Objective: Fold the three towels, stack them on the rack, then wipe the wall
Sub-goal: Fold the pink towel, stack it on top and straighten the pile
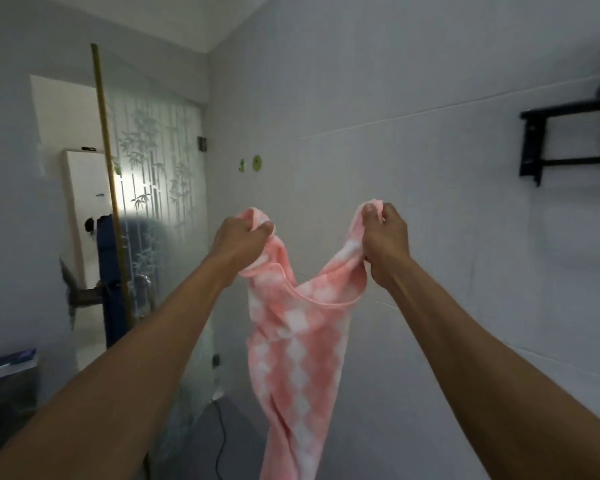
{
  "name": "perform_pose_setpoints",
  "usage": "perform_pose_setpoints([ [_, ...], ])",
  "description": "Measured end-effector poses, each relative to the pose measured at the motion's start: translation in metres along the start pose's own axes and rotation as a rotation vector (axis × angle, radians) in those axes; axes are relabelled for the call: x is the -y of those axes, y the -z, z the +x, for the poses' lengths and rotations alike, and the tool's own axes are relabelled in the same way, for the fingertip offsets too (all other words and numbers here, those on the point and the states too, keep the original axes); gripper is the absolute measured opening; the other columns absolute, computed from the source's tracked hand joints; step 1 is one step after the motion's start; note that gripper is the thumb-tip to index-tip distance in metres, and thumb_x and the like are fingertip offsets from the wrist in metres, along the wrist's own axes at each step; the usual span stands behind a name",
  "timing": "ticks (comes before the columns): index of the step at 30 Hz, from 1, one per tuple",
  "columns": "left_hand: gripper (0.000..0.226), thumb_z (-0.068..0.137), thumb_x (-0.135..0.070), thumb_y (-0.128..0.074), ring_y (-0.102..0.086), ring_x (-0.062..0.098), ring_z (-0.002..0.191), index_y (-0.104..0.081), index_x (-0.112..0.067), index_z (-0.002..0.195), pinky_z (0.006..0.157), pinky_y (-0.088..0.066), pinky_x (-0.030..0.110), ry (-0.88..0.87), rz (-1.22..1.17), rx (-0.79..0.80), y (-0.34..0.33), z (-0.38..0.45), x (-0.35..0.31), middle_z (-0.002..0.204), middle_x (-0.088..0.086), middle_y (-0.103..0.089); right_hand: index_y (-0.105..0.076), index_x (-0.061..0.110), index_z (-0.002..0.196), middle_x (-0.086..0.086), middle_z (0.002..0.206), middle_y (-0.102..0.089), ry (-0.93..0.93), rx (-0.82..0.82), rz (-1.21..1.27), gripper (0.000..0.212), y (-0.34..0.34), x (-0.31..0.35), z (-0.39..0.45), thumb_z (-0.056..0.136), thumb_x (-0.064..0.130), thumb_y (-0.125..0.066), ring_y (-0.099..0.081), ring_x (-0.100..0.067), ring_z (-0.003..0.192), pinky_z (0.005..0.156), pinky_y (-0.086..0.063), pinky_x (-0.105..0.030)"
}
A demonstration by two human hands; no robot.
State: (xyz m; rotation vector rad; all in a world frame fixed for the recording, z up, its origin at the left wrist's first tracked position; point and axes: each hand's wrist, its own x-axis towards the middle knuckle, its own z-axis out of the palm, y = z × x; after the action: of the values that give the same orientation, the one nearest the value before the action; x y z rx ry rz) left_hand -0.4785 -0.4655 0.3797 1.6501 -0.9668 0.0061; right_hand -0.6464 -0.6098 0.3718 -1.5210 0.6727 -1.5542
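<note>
A pink towel with a white diamond pattern (298,358) hangs in the air in front of me, its top edge sagging between my hands. My left hand (238,239) grips one upper corner and my right hand (383,237) grips the other, both at about the same height. The rest of the towel drops down toward the bottom of the view. A black wall rack (551,140) is mounted on the white tiled wall (413,81) at the upper right, well away from my hands. Something purple sits on its top, cut off by the frame edge.
A frosted glass door with a bamboo pattern (156,188) and a long wooden pole (110,174) stand at the left. Two small green stickers (253,163) are on the wall. A dark cable (222,441) lies on the grey floor below.
</note>
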Motion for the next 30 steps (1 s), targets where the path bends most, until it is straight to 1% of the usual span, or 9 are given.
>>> perform_pose_setpoints([
  [2,0.034,0.094,-0.036,-0.061,-0.068,0.031,0.103,-0.074,-0.007,0.108,0.091,-0.054,0.037,-0.069,0.119,0.016,-0.025,-0.008,-0.021,0.109,0.015,-0.072,-0.062,0.018,0.091,0.003,0.082,-0.062,0.035,0.058,-0.116,0.016,0.037,0.004,0.003,0.101,0.025,-0.052,-0.061,-0.019,0.084,0.080,-0.052,-0.035],
  [5,0.031,0.091,-0.032,-0.064,-0.070,0.026,0.083,-0.076,-0.004,0.087,0.073,-0.051,0.032,-0.068,0.074,0.137,-0.063,-0.020,-0.048,0.091,0.018,-0.073,-0.062,0.018,0.075,0.006,0.071,-0.061,0.053,0.083,-0.264,0.024,0.077,0.009,-0.002,0.097,0.026,-0.057,-0.058,-0.017,0.074,0.074,-0.049,-0.032],
  [8,0.022,0.088,-0.025,-0.069,-0.062,0.019,0.064,-0.073,-0.006,0.080,0.061,-0.047,0.027,-0.005,-0.079,0.361,-0.100,-0.047,-0.068,0.075,0.008,-0.067,-0.073,0.019,0.092,0.000,0.087,-0.073,-0.048,0.113,-0.272,0.019,0.098,0.010,-0.012,0.094,0.032,-0.059,-0.070,-0.023,0.087,0.084,-0.058,-0.037],
  [11,0.020,0.089,-0.021,-0.068,-0.074,0.024,0.075,-0.075,-0.003,0.091,0.073,-0.060,0.038,0.050,-0.204,0.541,-0.131,-0.069,-0.078,0.086,0.010,-0.077,-0.076,0.018,0.106,-0.005,0.102,-0.076,-0.136,0.118,-0.300,0.026,0.113,0.013,-0.026,0.092,0.030,-0.059,-0.072,-0.025,0.096,0.088,-0.060,-0.043],
  [14,0.025,0.090,-0.023,-0.069,-0.075,0.032,0.086,-0.072,0.000,0.098,0.084,-0.061,0.051,0.165,-0.348,0.595,-0.148,-0.082,-0.087,0.095,0.016,-0.077,-0.077,0.017,0.106,-0.004,0.099,-0.076,-0.150,0.113,-0.338,0.023,0.128,0.019,-0.036,0.093,0.025,-0.059,-0.073,-0.024,0.094,0.087,-0.061,-0.041],
  [19,0.023,0.100,-0.016,-0.049,-0.070,0.027,0.079,-0.070,-0.005,0.099,0.069,-0.060,0.040,0.208,-0.591,0.813,-0.158,-0.106,-0.113,0.088,0.012,-0.073,-0.078,0.014,0.091,-0.005,0.092,-0.078,-0.209,0.138,-0.361,0.020,0.165,0.050,-0.057,0.088,0.031,-0.067,-0.074,-0.022,0.090,0.085,-0.060,-0.037],
  [22,0.033,0.092,-0.006,-0.034,-0.067,0.030,0.079,-0.067,-0.001,0.087,0.077,-0.059,0.043,0.214,-0.674,1.010,-0.154,-0.116,-0.115,0.084,0.017,-0.069,-0.077,0.011,0.085,-0.006,0.088,-0.076,-0.283,0.146,-0.353,0.013,0.179,0.067,-0.075,0.084,0.021,-0.068,-0.071,-0.022,0.085,0.076,-0.058,-0.034],
  [26,0.037,0.084,-0.001,-0.031,-0.065,0.028,0.076,-0.065,0.010,0.092,0.083,-0.058,0.041,0.242,-0.746,1.200,-0.157,-0.129,-0.107,0.083,0.019,-0.068,-0.074,0.003,0.105,-0.020,0.098,-0.073,-0.345,0.273,-0.390,0.029,0.206,0.075,-0.103,0.077,-0.001,-0.069,-0.070,-0.027,0.088,0.086,-0.058,-0.041],
  [30,0.043,0.088,0.006,-0.034,-0.069,0.024,0.078,-0.077,0.002,0.088,0.080,-0.058,0.037,0.219,-0.734,1.295,-0.162,-0.150,-0.109,0.089,0.016,-0.075,-0.073,0.007,0.115,-0.020,0.103,-0.074,-0.316,0.190,-0.529,0.045,0.221,0.080,-0.123,0.076,-0.014,-0.064,-0.071,-0.026,0.085,0.079,-0.061,-0.037],
])
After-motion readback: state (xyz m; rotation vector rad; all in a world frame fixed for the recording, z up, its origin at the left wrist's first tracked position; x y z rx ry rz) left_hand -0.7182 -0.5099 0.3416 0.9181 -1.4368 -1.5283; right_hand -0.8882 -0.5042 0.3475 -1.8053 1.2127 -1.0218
